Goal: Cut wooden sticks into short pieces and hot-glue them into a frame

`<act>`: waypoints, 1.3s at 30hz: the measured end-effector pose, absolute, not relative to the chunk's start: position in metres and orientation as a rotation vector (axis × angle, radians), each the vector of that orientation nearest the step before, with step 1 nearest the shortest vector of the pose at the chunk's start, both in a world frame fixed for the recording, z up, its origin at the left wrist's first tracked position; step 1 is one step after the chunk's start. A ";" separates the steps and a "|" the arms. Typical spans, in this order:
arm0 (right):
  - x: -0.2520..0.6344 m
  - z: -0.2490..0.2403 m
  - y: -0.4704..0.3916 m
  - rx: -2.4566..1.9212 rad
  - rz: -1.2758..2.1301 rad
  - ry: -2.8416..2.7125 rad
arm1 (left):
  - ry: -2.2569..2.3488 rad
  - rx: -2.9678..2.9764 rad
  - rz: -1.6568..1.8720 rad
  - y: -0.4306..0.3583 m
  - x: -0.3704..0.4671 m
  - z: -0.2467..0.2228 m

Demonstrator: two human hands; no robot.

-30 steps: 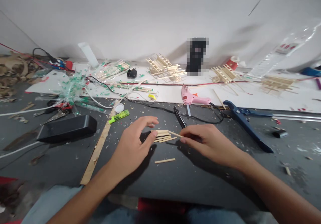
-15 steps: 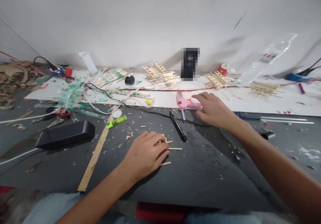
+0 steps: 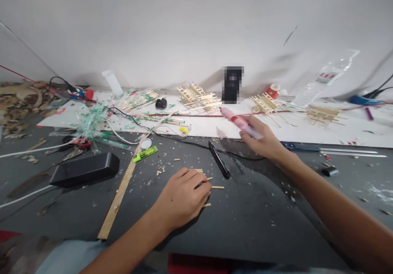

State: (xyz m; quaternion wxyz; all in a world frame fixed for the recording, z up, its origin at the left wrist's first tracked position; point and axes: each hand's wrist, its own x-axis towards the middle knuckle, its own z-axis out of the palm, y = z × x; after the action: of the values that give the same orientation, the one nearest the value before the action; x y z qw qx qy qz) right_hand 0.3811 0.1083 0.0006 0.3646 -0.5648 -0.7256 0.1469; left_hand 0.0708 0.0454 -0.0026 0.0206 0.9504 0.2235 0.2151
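Note:
My right hand (image 3: 259, 137) is wrapped round a pink hot glue gun (image 3: 235, 119), lifted off the table with its nozzle pointing to the far left. The gun looks slightly blurred. My left hand (image 3: 184, 194) rests low on the dark tabletop, its fingers curled over several short wooden sticks (image 3: 217, 187). Stick ends poke out past the fingertips, while the rest of them lies hidden under the hand. Between the two hands lies a black pen (image 3: 219, 160).
Stick-built models (image 3: 198, 97) stand on a white board (image 3: 202, 128) along the wall. At left are a black box (image 3: 84, 169), a wooden strip (image 3: 116, 202), a green highlighter (image 3: 145, 154) and a heap of plastic wrappers (image 3: 90, 120). Scissors (image 3: 299, 147) lie at right.
My right hand has closed on the glue gun and raised it from the board's edge, tipping its nozzle. My left hand stays over the sticks. The view has shifted slightly.

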 end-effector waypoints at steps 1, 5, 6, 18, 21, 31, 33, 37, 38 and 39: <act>0.378 0.005 0.100 -1.427 0.422 -1.791 | 0.693 2.957 0.671 0.045 0.071 -0.003; 0.363 0.022 0.068 -1.272 0.741 -1.511 | 0.681 3.015 0.650 0.045 0.070 -0.006; 0.360 0.026 0.062 -1.204 0.889 -1.401 | 0.679 3.021 0.640 0.045 0.070 -0.008; 0.363 0.013 0.078 -1.216 1.213 -1.075 | 0.692 3.042 0.558 0.046 0.071 -0.011; 0.365 0.004 0.095 -1.382 1.130 -1.175 | 0.715 3.039 0.532 0.047 0.069 -0.011; 0.370 -0.007 0.131 -2.009 0.608 -1.554 | 0.802 3.042 0.463 0.053 0.058 -0.007; 0.370 -0.005 0.130 -2.065 0.454 -1.614 | 0.825 3.028 0.453 0.055 0.054 -0.004; 0.363 0.001 0.119 -2.063 0.173 -1.683 | 0.914 2.969 0.457 0.060 0.048 0.000; 0.360 0.003 0.114 -2.040 0.111 -1.693 | 0.932 2.957 0.454 0.062 0.048 0.001; 0.356 0.005 0.106 -2.007 0.059 -1.710 | 0.943 2.947 0.450 0.063 0.048 0.001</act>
State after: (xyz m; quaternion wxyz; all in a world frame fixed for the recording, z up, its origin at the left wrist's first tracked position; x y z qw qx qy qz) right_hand 0.3559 0.1063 0.0046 0.2493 -0.7370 -0.6279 0.0217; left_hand 0.0476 0.0626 0.0011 0.0075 0.9425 0.3015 0.1440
